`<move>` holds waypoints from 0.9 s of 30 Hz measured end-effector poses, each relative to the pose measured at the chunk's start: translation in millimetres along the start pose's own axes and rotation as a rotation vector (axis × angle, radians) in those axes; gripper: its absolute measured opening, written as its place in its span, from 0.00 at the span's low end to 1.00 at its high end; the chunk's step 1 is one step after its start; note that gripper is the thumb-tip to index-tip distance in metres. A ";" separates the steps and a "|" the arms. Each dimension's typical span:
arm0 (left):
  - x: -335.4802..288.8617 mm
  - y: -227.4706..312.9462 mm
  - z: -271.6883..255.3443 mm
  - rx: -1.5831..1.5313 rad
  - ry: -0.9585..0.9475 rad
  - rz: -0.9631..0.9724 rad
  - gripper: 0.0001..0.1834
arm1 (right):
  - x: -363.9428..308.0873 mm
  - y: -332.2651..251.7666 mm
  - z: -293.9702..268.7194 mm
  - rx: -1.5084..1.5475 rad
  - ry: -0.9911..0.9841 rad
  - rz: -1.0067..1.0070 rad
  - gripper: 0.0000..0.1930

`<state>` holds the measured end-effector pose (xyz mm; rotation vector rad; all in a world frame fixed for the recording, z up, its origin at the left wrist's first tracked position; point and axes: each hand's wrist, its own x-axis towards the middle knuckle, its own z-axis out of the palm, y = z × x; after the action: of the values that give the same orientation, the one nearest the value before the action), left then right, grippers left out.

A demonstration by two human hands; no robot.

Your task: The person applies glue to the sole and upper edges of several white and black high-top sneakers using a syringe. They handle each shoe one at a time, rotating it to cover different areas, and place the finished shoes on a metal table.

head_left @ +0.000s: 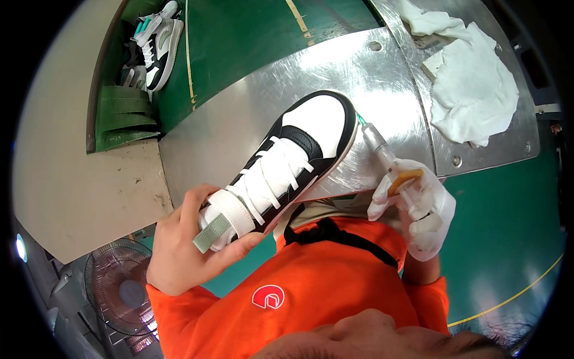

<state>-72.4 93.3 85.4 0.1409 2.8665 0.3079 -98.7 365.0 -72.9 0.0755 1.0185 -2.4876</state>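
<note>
A white and black sneaker [272,179] with white laces and a grey-green pull tab is held over the metal table, its toe pointing away to the right. My bare left hand [190,244] grips it round the heel and collar. In my white-gloved right hand [420,206] is a clear syringe [376,142] with a green needle tip. The tip meets or nearly meets the edge of the sole at the toe; I cannot tell which. An orange-brown ring or band sits round the syringe near my fingers. What is inside the syringe is not clear.
The metal table [382,66] curves across the front. A crumpled white cloth [475,90] lies on its right part, over a pale block. At the far left, more sneakers [160,51] rest on a green belt [239,36]. A fan [122,287] stands at lower left.
</note>
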 end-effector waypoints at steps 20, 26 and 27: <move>205.3 26.3 28.4 0.028 -0.580 0.316 0.41 | -46.1 52.9 43.7 -0.227 -0.074 -0.138 0.40; 193.3 6.7 31.3 -0.228 -0.483 0.285 0.38 | -56.5 52.5 48.3 -0.280 -0.148 -0.149 0.39; 180.3 7.9 26.5 -0.336 -0.464 0.276 0.36 | -55.4 48.6 49.4 -0.280 -0.160 -0.156 0.39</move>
<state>-238.6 128.2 18.7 0.4759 2.2985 0.7012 -22.6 322.3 -56.9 -0.2956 1.3341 -2.4109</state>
